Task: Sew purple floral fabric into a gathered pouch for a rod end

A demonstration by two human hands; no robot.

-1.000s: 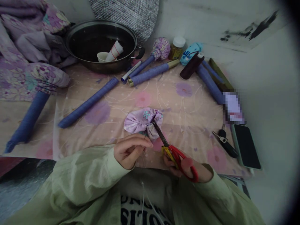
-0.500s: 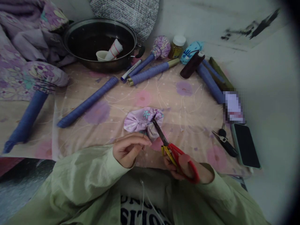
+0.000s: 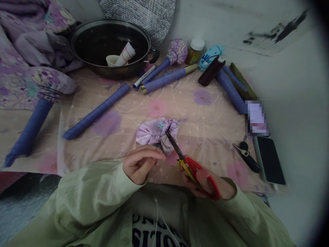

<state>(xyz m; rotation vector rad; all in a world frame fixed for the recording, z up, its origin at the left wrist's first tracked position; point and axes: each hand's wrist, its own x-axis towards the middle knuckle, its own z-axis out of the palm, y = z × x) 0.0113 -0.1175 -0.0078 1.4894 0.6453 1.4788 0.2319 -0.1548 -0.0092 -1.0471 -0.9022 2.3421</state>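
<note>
Cloth [image 3: 147, 133]: gathered and puckered on the table [image 3: 218, 118], in front of both hands. Probably very light, soft and limp, with little slip; likely easy to crease or drag out of shape. Best hold: light pinch on the plump left lobe, well clear of the scissors [image 3: 178, 150]. Avoid tugging at the gathers; probably prone to bunching further or straining at the stitches. Left hand [image 3: 140, 164]: fingertips drawn together, just beside the near edge; can't tell about any fine thread between them. Right hand [image 3: 194, 183]: clamped on the scissors by the handles, tips at the centre folds, exact contact unclear. Possible snag there during any lift.
</note>
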